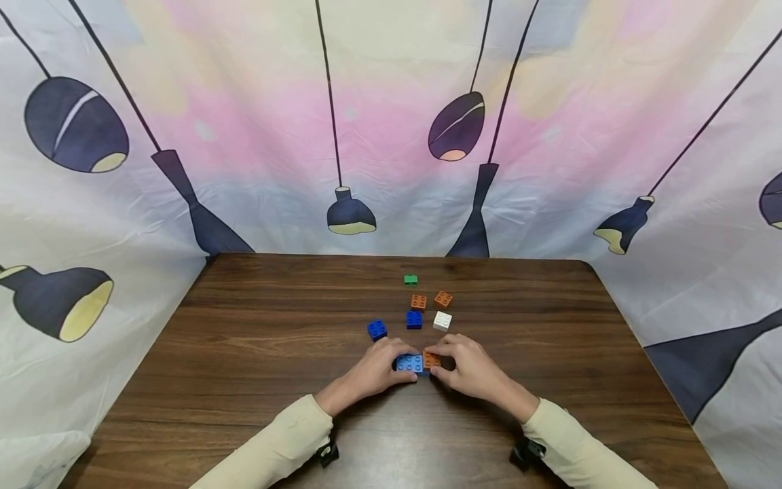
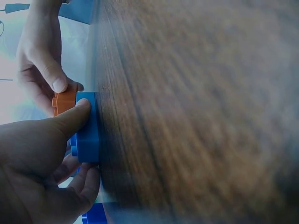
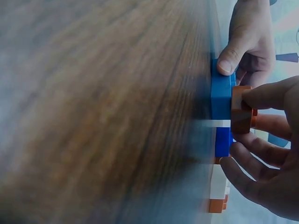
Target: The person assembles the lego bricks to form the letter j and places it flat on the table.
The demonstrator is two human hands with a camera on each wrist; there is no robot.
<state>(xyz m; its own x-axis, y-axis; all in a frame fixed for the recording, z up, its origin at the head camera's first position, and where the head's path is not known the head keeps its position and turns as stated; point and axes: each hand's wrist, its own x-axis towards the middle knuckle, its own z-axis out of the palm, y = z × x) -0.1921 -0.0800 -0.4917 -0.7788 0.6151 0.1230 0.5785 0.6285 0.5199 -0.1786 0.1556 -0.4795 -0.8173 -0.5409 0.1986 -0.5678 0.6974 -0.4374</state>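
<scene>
My left hand (image 1: 377, 365) grips a light blue toy brick (image 1: 408, 364) that lies on the table, thumb on its near side and fingers at the far side. An orange brick (image 1: 430, 360) is pinched between the thumb and fingers of my right hand (image 1: 472, 368). It sits over the right end of the light blue brick and, in the right wrist view, the orange brick (image 3: 240, 114) juts a little past that end. Whether the studs are fully joined I cannot tell. A dark blue brick (image 1: 377, 330) lies just beyond my left fingers.
Beyond the hands lie another dark blue brick (image 1: 414, 320), a white brick (image 1: 442, 320), two orange bricks, one left (image 1: 418, 302) and one right (image 1: 443, 299), and a green brick (image 1: 411, 280). A printed cloth (image 1: 391, 136) hangs behind the wooden table (image 1: 275, 319).
</scene>
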